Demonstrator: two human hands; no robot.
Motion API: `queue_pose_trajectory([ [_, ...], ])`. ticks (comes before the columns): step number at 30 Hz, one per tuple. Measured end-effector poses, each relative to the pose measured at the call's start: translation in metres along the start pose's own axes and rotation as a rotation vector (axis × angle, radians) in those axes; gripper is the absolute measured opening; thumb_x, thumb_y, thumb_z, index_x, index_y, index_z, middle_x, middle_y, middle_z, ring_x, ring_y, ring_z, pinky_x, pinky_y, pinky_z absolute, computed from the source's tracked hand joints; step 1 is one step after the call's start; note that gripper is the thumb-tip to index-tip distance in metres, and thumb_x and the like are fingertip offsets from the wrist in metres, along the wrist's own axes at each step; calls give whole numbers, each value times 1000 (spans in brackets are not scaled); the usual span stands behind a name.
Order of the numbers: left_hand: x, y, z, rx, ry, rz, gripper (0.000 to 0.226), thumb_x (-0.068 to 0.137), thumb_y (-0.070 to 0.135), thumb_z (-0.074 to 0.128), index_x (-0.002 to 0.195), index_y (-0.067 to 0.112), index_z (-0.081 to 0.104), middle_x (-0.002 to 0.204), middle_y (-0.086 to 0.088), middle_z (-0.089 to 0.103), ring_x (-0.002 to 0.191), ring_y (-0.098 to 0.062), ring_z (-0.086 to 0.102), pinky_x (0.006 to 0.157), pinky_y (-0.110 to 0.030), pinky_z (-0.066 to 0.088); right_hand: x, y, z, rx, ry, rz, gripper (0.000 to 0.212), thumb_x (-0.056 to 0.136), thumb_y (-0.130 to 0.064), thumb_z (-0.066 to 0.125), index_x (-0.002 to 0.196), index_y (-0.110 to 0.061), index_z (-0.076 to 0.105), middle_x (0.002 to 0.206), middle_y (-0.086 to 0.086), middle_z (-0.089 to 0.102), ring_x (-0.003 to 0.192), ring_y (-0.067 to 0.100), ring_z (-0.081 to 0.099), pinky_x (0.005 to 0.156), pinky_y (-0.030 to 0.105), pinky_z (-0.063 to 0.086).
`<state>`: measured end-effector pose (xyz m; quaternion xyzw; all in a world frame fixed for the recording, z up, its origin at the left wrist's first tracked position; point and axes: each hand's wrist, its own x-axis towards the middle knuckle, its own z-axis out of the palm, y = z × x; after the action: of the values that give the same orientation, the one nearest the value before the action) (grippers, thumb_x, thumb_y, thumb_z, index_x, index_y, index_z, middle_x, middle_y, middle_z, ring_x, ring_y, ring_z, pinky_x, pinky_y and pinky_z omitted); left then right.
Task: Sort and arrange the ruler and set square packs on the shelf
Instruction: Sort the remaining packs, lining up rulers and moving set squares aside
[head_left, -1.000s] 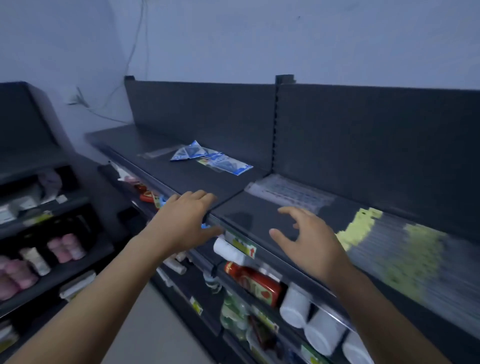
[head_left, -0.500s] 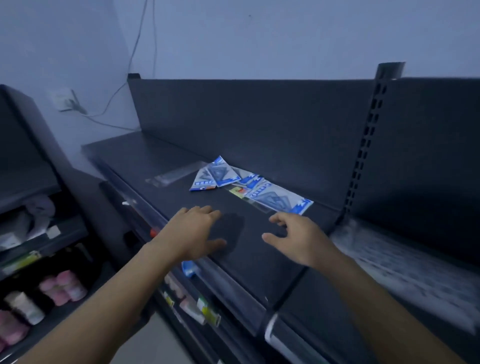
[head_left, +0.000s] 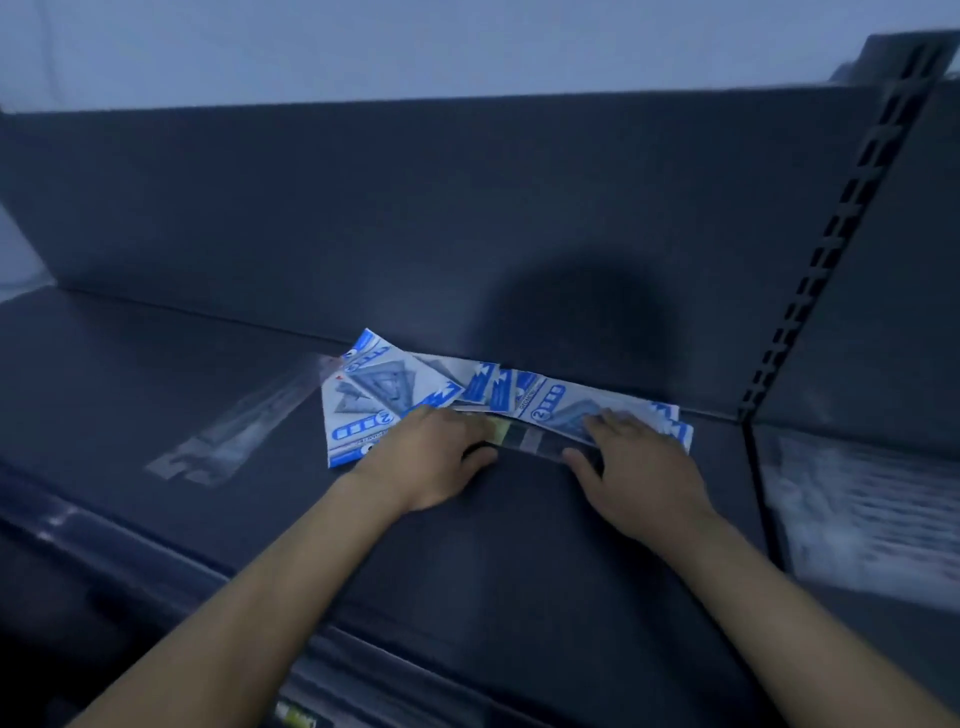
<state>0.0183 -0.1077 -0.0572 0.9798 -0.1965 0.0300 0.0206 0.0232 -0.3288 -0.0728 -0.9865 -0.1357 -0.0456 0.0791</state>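
Observation:
Several blue-and-white set square packs (head_left: 395, 395) lie in a loose overlapping pile on the dark top shelf (head_left: 156, 364), against its back panel. A clear ruler pack (head_left: 530, 441) with a yellow-green label lies along the pile's front edge. My left hand (head_left: 431, 457) rests on the left part of the pile, fingers over the packs and thumb at the ruler pack's left end. My right hand (head_left: 628, 457) lies on the right-hand set square pack (head_left: 566, 410), thumb at the ruler pack's right end. Whether the fingers pinch anything is not visible.
A second clear ruler pack (head_left: 234, 431) lies diagonally on the shelf to the left of the pile. A slotted upright (head_left: 831, 234) divides this bay from the right one, where a stack of clear packs (head_left: 862, 509) lies. The shelf's front edge runs below my forearms.
The view has moved in and left toward the pile. Both hands reached forward from the shelf's front area and now lie on the packs.

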Motion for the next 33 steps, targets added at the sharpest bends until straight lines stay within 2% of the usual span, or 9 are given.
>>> queue_pose_trajectory([
  [4,-5,-18,7,31,65,243,36,97,44,37,100,22,64,101,6,67,97,-16,58,92,-30,39,-3,-16,-11,-13,21,131,35,97,-41,38,119,-21,56,123,-1,58,114,24,51,88,34,41],
  [8,-5,-33,1,-283,-23,330,18,90,33,57,100,24,70,96,9,68,92,-9,55,88,-32,45,-9,-25,-21,31,29,270,26,92,-41,50,106,-24,61,113,-2,63,105,23,55,79,32,45],
  [11,9,-47,-6,-429,-201,323,41,80,35,73,119,29,62,117,16,57,111,-1,46,100,-23,36,-14,-23,-23,71,-25,354,53,83,-54,60,127,-25,53,126,-1,55,120,22,48,91,32,42],
  [14,26,-49,-11,-438,-332,328,42,73,36,81,109,36,59,109,15,55,107,-6,47,96,-26,39,-15,-16,-24,89,-159,436,77,77,-61,63,138,-20,43,137,4,45,130,26,39,103,37,37],
  [19,45,-42,-14,-363,-466,284,33,63,45,84,85,38,60,96,19,59,102,-8,45,89,-31,42,-9,-4,-28,133,-163,478,70,67,-56,76,118,-13,56,119,7,51,114,25,46,95,35,42],
  [22,48,-32,-13,-310,-509,311,27,66,50,80,79,35,61,94,16,57,98,-10,48,88,-34,44,-11,2,-31,185,-142,481,64,62,-50,82,110,-17,57,110,1,54,100,19,51,79,30,42],
  [27,48,-12,-26,-421,-521,400,19,86,33,68,79,20,56,75,12,49,71,-6,46,71,-31,40,-20,21,-44,367,-33,455,42,66,-24,84,88,-21,48,85,-7,55,74,10,51,56,24,38],
  [29,48,-8,-40,-517,-486,450,15,96,22,57,81,18,55,77,9,48,73,-7,44,75,-35,42,-26,29,-52,500,-22,435,37,70,-13,80,89,-18,49,88,-2,57,74,12,50,60,24,41],
  [33,55,7,-70,-861,-264,417,13,97,8,51,87,8,59,79,-2,56,78,-12,50,77,-36,42,-49,35,-74,823,-59,415,39,71,2,78,99,-7,53,88,7,65,75,17,58,70,29,48],
])
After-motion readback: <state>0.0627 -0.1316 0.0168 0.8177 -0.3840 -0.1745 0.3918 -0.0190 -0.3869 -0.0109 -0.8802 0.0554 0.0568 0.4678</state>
